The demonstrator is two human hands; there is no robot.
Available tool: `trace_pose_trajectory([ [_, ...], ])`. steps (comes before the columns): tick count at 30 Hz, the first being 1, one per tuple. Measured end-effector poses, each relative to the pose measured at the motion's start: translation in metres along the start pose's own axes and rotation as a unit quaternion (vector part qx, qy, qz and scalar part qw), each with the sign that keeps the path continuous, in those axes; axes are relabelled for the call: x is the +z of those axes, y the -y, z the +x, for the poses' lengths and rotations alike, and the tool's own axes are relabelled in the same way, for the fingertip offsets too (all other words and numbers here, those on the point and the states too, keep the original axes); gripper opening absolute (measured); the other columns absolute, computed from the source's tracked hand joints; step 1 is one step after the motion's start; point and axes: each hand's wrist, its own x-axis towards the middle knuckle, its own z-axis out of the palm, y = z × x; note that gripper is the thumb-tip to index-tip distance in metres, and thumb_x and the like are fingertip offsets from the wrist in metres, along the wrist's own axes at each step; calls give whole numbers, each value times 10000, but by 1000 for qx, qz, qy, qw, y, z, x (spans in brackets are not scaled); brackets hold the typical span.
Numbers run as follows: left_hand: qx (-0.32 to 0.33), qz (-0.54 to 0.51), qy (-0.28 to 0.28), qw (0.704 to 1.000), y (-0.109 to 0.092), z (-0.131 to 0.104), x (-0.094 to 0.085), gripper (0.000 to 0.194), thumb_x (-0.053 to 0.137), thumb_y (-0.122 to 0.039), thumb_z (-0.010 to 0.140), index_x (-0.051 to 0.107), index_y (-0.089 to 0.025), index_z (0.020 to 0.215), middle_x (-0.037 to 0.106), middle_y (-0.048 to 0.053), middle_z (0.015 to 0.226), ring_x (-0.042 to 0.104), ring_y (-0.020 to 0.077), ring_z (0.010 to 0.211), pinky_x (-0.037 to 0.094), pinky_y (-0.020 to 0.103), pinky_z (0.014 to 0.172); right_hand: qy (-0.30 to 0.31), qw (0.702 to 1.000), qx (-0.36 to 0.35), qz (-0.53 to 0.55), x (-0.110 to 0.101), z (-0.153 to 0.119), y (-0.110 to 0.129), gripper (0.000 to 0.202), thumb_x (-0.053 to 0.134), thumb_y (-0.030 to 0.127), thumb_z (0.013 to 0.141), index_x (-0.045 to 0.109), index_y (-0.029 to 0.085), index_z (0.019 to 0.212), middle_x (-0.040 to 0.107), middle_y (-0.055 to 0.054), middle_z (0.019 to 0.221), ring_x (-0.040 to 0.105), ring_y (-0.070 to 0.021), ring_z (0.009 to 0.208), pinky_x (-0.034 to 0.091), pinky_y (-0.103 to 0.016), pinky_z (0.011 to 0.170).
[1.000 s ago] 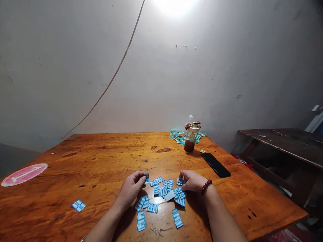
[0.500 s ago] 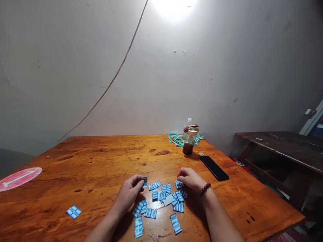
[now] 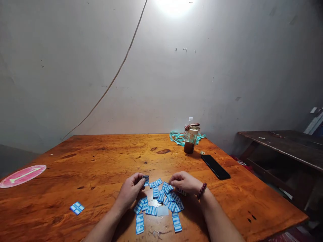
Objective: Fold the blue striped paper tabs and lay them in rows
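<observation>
Several small blue-and-white striped cards lie scattered on the wooden table between my hands, some overlapping. My left hand pinches one striped card at the left of the scatter, holding it tilted up. My right hand, with a dark red bead bracelet at its wrist, has its fingertips at the upper right of the cards, closed on or against a striped card. A plain pale card lies near the front of the scatter.
A single blue-and-white card lies to the left, with a pink oval sign farther left. A black phone, a bottle of brown liquid and a turquoise strap are at the right and back. A dark table stands beyond.
My right hand has moved left over the cards. The pale card has shifted down and left, and several cards around it lie differently. My left hand still holds its card.
</observation>
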Motion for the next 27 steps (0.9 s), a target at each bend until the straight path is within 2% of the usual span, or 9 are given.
trace_pose_trajectory([
  [2,3,3,5,1000,0,0,0,190,561,-348,690,574,-160,722,533,-26,584,491,95,506,407,174,421,-42,999,14,-11,-2,4,-5,217,459,240,755,624,129,842,603,-14,686,523,-81,588,359,-141,483],
  [4,3,4,12,1000,0,1,-1,191,553,-344,701,571,-158,736,529,-24,597,491,95,518,414,176,432,-50,998,18,-21,-2,5,-7,222,477,252,747,610,129,875,605,-19,699,522,-83,590,349,-143,473],
  [7,8,6,12,1000,-1,1,-1,186,553,-333,705,569,-152,746,536,-16,626,492,95,535,421,179,452,-16,999,19,-35,1,2,-4,225,548,294,699,629,154,855,606,3,659,496,-72,531,325,-143,438],
  [11,5,7,13,1000,-1,0,0,186,556,-330,704,561,-148,742,532,-12,643,493,99,548,429,186,457,44,997,23,-56,3,-3,-1,132,623,248,598,665,168,695,612,26,599,507,-77,511,330,-141,436],
  [16,-16,6,21,1000,-1,-1,0,201,540,-351,715,542,-155,758,508,-19,649,489,101,543,439,193,433,-33,994,40,-97,-7,-1,-10,197,481,196,681,658,148,754,630,-23,677,538,-100,609,346,-158,496],
  [18,-13,10,20,1000,0,0,0,200,535,-352,720,539,-156,758,505,-19,649,489,101,542,439,193,433,-42,993,39,-101,-10,-1,-11,232,445,183,697,650,138,795,635,-34,716,544,-100,630,355,-158,509],
  [20,-1,17,22,1000,1,0,1,196,533,-346,724,541,-153,754,510,-16,650,490,101,547,437,192,442,-25,994,32,-99,-10,-3,-7,231,465,201,694,653,145,815,634,-20,706,536,-94,605,348,-151,485],
  [24,10,30,18,999,2,1,0,188,530,-333,729,549,-147,753,525,-11,655,497,98,552,434,193,466,84,992,-5,-91,-2,-7,5,232,537,207,654,679,216,839,634,36,687,509,-73,560,334,-134,462],
  [27,3,28,15,999,2,1,0,181,536,-329,723,549,-151,756,532,-12,662,504,96,549,431,193,467,84,991,-2,-101,-1,-8,6,270,488,155,661,684,219,837,641,33,715,514,-73,581,338,-134,482],
])
